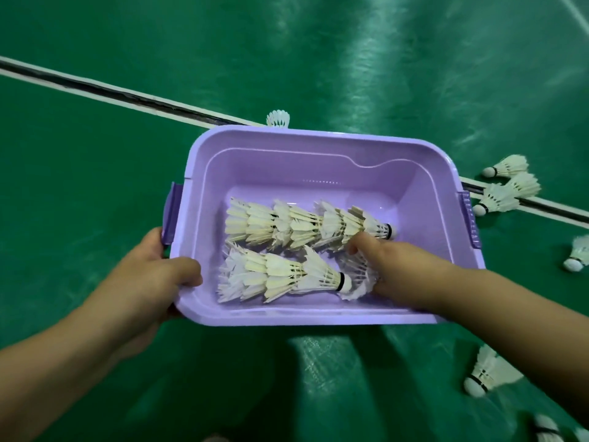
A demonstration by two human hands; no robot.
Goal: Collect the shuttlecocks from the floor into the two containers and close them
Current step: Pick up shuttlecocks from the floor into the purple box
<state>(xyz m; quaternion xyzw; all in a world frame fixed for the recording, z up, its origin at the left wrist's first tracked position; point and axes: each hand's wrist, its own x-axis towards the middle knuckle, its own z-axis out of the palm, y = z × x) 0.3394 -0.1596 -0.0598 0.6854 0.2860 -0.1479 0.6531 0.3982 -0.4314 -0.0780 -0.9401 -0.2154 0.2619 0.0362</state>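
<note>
A lidless purple plastic container [318,145] sits on the green court floor. Inside lie two nested rows of white shuttlecocks, a far row [306,226] and a near row [280,275]. My left hand [149,275] grips the container's near-left rim by the side latch. Reaching into the container, my right hand [392,269] is closed on a white shuttlecock [357,282] at the cork end of the near row, index finger touching the far row. Loose shuttlecocks lie on the floor to the right [506,167], [500,199], [577,253], [487,374].
A white-edged dark court line [105,90] runs diagonally behind the container. One shuttlecock [278,119] stands just beyond the far rim. Another one [545,430] lies at the bottom right corner. No lid and no second container are in view.
</note>
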